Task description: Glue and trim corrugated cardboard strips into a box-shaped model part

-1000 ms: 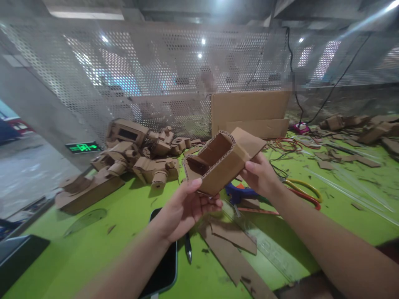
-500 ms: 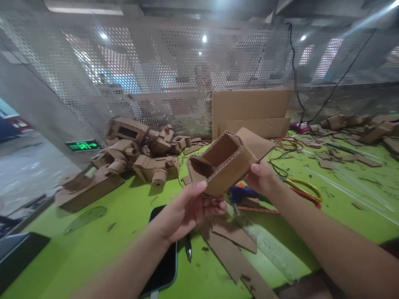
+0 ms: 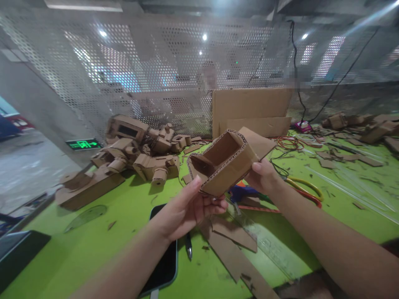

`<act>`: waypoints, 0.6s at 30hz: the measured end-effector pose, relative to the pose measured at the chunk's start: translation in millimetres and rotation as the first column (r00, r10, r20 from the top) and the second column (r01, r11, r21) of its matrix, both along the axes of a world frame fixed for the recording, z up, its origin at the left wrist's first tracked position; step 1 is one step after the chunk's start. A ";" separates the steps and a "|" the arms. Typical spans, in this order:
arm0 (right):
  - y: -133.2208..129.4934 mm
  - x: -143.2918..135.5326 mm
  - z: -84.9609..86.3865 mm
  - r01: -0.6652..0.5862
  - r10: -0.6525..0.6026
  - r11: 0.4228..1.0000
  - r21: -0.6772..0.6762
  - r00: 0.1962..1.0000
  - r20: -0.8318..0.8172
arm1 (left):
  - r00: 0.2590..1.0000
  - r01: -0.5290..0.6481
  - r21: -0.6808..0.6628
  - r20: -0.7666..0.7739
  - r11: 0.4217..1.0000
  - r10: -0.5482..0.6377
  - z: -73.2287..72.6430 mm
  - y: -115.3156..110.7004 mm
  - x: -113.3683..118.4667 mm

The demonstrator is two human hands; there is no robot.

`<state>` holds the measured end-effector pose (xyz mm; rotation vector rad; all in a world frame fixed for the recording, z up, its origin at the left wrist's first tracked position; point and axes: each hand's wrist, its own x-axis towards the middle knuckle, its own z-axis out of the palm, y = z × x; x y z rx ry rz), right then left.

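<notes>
Between my two hands, above the green table, is a cardboard box (image 3: 229, 170) with an open top and a flat flap standing out at its far right end. My left hand (image 3: 195, 207) grips its near left corner, thumb on the rim and fingers underneath. At the right end, my right hand (image 3: 262, 174) pinches the side, thumb on the outside; its other fingers are mostly hidden behind the box. Below lie flat cardboard strips (image 3: 224, 251), a clear ruler (image 3: 271, 245), a pen (image 3: 188, 248) and a phone (image 3: 162, 265) partly under my left forearm.
Cardboard camera-like models (image 3: 124, 153) are heaped at the left back. A blue glue gun (image 3: 241, 193) and yellow-red handled scissors (image 3: 307, 187) lie behind my right arm. Large cardboard sheets (image 3: 251, 108) lean on the perforated screen. Scraps, wires (image 3: 288, 142) and clear sticks (image 3: 352, 187) cover the right side.
The box has tilted slightly between my hands, and my left thumb has shifted a little up and left along its rim. Both hands keep their hold.
</notes>
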<state>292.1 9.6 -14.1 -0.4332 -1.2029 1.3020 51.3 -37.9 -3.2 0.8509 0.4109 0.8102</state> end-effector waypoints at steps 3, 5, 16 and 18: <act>-0.9 -0.1 1.4 0.040 -0.039 0.999 -0.015 0.998 0.040 | 1.000 -0.014 -0.013 0.010 1.000 0.014 3.0 -0.8 0.0; -1.1 -0.2 2.1 0.058 -0.057 0.998 -0.016 0.996 0.063 | 1.000 -0.018 -0.032 0.015 0.999 0.019 4.4 -1.1 0.1; -3.8 -0.4 3.1 -0.026 0.026 1.000 -0.011 1.000 0.001 | 1.000 0.001 -0.054 -0.024 0.999 -0.002 5.3 -1.4 1.6; -3.7 0.4 3.1 -0.035 0.035 0.999 -0.009 0.999 0.024 | 1.000 0.005 -0.048 -0.026 0.999 -0.006 5.1 -1.7 1.3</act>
